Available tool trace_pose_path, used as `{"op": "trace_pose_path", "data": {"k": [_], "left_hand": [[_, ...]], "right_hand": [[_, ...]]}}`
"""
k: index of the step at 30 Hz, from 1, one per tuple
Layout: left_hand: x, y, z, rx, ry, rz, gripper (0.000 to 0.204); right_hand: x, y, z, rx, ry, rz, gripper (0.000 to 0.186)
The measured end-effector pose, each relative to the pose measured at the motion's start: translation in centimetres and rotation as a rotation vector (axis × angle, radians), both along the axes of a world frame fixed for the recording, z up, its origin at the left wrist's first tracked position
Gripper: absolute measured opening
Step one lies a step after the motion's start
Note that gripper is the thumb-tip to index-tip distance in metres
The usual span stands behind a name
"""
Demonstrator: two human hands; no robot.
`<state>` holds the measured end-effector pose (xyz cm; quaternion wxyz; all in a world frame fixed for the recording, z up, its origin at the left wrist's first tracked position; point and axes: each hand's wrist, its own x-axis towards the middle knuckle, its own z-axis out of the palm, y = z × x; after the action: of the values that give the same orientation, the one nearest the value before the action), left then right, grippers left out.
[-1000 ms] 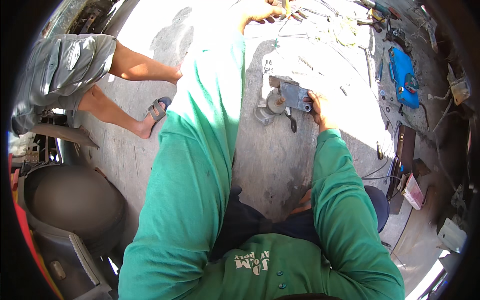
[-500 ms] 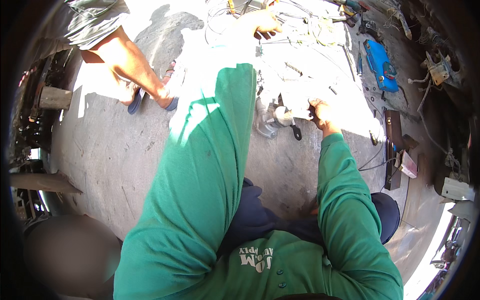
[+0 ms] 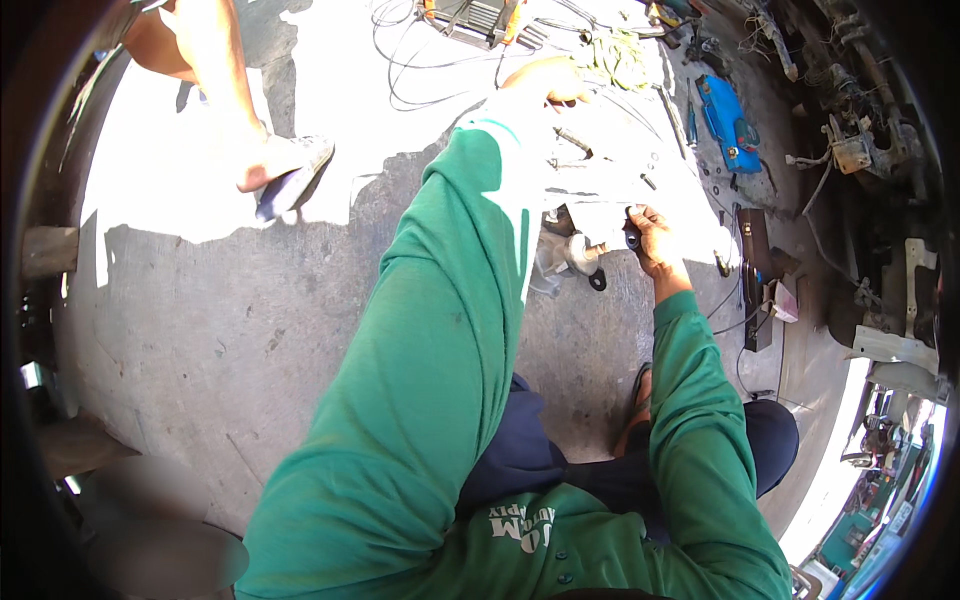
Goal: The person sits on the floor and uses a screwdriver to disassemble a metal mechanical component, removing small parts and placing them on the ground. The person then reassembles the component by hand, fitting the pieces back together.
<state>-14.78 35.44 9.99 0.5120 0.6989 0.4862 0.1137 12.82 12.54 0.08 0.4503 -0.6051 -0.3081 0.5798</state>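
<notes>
My left hand [image 3: 552, 82] stretches far forward over the sunlit floor, palm down, with its fingers loosely bent. Glare washes out part of it, and I see nothing held in it. Close to its fingers lies a dark bolt-like metal piece [image 3: 573, 140]. My right hand [image 3: 658, 243] pinches a small dark ring-shaped part [image 3: 632, 235] between thumb and fingers. Just left of that hand, a silver cast metal part [image 3: 580, 254] with a short shaft rests on the floor. A black tab with a hole [image 3: 598, 281] sticks out below it. My left sleeve covers some of the casting.
At the far side stands a black-and-orange machine [image 3: 478, 20] with cables beside a yellowish cloth [image 3: 618, 58]. On the right lie a blue case [image 3: 728, 122], a long dark box [image 3: 757, 280] and scattered small parts. Another person's foot [image 3: 290, 175] stands at the left.
My left hand has moved slightly right and nearer to me. My right hand still holds the dark ring, now turned more into view. The other person's leg has shifted left in view as the view moved.
</notes>
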Motion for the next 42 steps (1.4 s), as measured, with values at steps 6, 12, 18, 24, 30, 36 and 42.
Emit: {"op": "trace_pose_path", "data": {"k": [6,12,18,24,30,36,42], "left_hand": [[1.0,0.4,-3.3,0.033,-0.045,0.014,0.031],[3.3,2.0,-5.9,0.052,-0.219,0.087,0.019],[3.6,3.6,-8.2,0.247,-0.269,0.330,0.018],[0.3,2.8,-9.4,0.102,-0.260,0.318,0.022],[-4.5,2.0,-12.3,0.119,-0.206,0.399,0.018],[-9.6,3.1,-14.4,0.010,-0.217,0.456,0.016],[-10.7,1.4,-12.7,-0.157,-0.312,0.255,0.015]], "right_hand": [[2.5,0.9,9.2,0.074,-0.283,0.091,0.016],[1.5,5.7,20.5,-0.034,-0.878,0.502,0.018],[-3.8,7.3,27.0,0.099,-1.444,0.871,0.026],[-2.8,3.9,28.0,0.063,-1.268,0.839,0.025],[0.7,-1.9,24.2,-0.137,-0.898,0.687,0.018],[2.3,-3.6,16.8,0.035,-0.959,0.667,0.018],[3.4,-4.8,11.8,0.095,-1.040,0.625,0.019]]}}
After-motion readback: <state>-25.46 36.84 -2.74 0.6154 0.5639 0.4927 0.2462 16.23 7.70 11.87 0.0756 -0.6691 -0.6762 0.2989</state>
